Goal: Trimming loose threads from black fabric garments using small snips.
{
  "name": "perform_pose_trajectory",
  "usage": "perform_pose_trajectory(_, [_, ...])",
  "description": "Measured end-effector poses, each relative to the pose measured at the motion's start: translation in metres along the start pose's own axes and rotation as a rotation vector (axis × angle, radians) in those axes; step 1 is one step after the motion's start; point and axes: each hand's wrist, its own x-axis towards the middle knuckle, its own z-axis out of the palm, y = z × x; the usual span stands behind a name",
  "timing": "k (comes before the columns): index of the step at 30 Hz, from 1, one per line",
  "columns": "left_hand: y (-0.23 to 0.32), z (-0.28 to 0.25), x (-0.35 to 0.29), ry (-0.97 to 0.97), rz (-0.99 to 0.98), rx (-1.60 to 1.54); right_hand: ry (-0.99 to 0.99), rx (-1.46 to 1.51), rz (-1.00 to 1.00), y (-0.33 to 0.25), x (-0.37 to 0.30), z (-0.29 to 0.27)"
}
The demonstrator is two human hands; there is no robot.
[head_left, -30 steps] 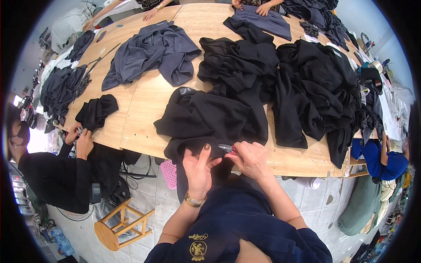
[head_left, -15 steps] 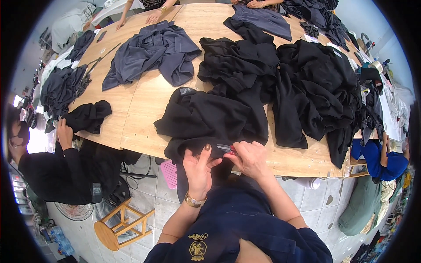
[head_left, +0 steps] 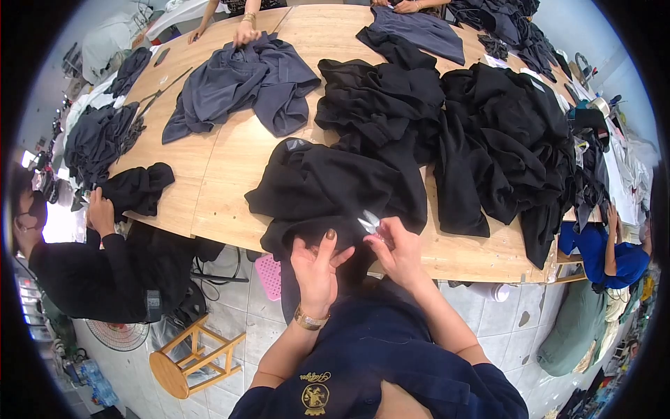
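My right hand point(head_left: 399, 253) is closed around small thread snips point(head_left: 370, 223) with pale blades and a pinkish-red handle, and the blades point away over the dark cloth. Beside it, my left hand point(head_left: 315, 276) is at the near edge of a black garment point(head_left: 328, 185), its thumb raised and its fingers partly curled at the cloth. That garment lies bunched on the wooden table and hangs over the front edge. The snips are apart from my left fingers.
More black garments point(head_left: 502, 133) are heaped to the right. A grey garment point(head_left: 244, 84) lies at the back left, a person's hand point(head_left: 246, 31) on it. A co-worker sits left with black cloth point(head_left: 143, 188). A wooden stool point(head_left: 199, 356) stands on the floor.
My right hand has turned and lifted the snips slightly, so the blades now point up and away. The left hand stays put. A person's hand across the table has moved onto the grey garment.
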Motion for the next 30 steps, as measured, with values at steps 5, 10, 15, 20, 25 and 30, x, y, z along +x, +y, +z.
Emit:
perform_pose_trajectory(5, [-0.015, -0.009, 0.001, -0.066, 0.097, 0.025, -0.144, 0.432, 0.460, -0.022, 0.002, 0.005])
perform_pose_trajectory(10, [-0.019, -0.004, 0.000, -0.056, 0.257, 0.189, -0.141, 0.362, 0.441, -0.014, -0.006, 0.017])
perform_pose_trajectory(15, [-0.027, -0.007, -0.004, -0.052, 0.381, 0.416, -0.114, 0.217, 0.444, -0.027, -0.003, 0.015])
perform_pose_trajectory(20, [-0.030, -0.010, -0.006, -0.084, 0.420, 0.443, -0.094, 0.082, 0.321, -0.042, 0.004, 0.011])
perform_pose_trajectory(25, [-0.028, -0.012, 0.001, -0.062, 0.316, 0.385, -0.073, 0.327, 0.495, -0.020, -0.004, 0.019])
perform_pose_trajectory(30, [-0.022, -0.007, 0.003, -0.049, 0.185, 0.132, -0.071, 0.550, 0.532, -0.011, -0.009, 0.024])
